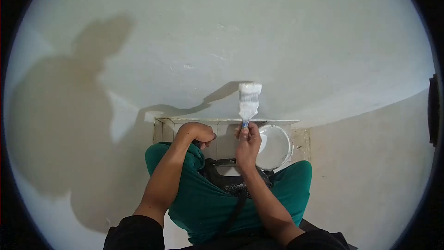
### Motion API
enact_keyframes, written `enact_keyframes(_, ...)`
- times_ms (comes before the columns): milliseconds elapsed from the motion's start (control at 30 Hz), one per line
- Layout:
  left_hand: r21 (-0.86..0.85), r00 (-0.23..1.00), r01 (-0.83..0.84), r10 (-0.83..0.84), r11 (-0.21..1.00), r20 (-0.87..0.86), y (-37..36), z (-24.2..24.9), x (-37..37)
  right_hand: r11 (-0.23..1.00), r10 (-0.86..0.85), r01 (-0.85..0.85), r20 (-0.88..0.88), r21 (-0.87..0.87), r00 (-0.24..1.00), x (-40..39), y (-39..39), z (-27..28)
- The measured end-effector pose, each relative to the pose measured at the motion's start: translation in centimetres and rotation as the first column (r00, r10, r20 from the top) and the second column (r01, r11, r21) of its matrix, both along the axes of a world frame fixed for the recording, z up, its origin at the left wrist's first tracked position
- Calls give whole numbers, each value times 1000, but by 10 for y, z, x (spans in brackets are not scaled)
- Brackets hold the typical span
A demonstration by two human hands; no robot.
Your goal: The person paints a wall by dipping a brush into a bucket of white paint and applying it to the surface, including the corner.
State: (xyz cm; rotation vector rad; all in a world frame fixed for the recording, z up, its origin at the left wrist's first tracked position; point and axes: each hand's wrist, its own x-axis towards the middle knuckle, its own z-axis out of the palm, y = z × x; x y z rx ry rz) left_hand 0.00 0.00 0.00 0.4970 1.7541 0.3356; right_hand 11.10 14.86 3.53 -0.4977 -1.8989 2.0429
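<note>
My right hand (248, 144) grips the handle of a wide paintbrush (249, 99), its bristles pointing up at the wall and coated in white. My left hand (202, 135) is bent at the wrist near my left knee, its fingers curled around a dark thing that is mostly hidden. Just right of my right hand stands a round bucket (290, 150) with white paint inside and white smears on its rim. The pale wall (277, 41) rises in front of the brush.
Along the wall's foot runs a tiled strip of floor (226, 136) with a light edge. My knees in green trousers (291, 180) flank a dark object (231, 183) between them. A dark fixture (433, 111) sits at the far right. Shadows fall on the left wall.
</note>
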Motion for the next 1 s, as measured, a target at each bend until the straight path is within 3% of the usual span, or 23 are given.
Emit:
enact_keyframes(67, 80, 999, 17, -13, 997, -43, 21, -5, -20, 999, -49, 49, -32, 7, 998, -25, 17, 10)
enact_keyframes(167, 88, 996, 5, 2, 996, -87, 24, -2, -47, 997, -66, 68, -46, 46, 997, -60, 29, -50)
enact_keyframes(200, -1, 999, -6, 7, 1000, 41, -9, 3, 8, 994, -86, 92, 110, -53, 990, -5, -7, -66)
enact_keyframes(233, -11, 997, -9, 9, 1000, 81, -9, 1, 26, 996, -91, 93, 204, 3, 975, 17, -7, -84)
enact_keyframes(400, 15, 1000, -7, 6, 1000, 15, -5, -2, -1, 983, -51, -30, 429, 181, 902, 20, 4, -158)
enact_keyframes(500, 9, 999, -26, 26, 1000, 23, -14, 10, 4, 981, 6, -72, 344, 179, 939, 50, -9, -171)
enact_keyframes(567, -7, 998, -59, 59, 998, 3, -17, 24, 2, 988, 18, -58, 262, 143, 965, 43, -14, -145)
enact_keyframes(700, -34, 996, -89, 88, 995, -24, -25, 3, -4, 998, -27, 22, 84, 57, 996, 5, -25, -89)
enact_keyframes(800, -22, 994, -109, 108, 994, -21, -23, 4, -4, 990, -120, 111, 106, 91, 987, -11, -27, -132)
enact_keyframes(967, -25, 995, -99, 99, 995, -3, -21, 0, -5, 968, -169, 80, 382, 239, 909, -1, -16, -248)
enact_keyframes(1000, -27, 995, -104, 104, 994, 2, -21, 2, -4, 963, -178, 60, 453, 262, 873, 4, -15, -250)
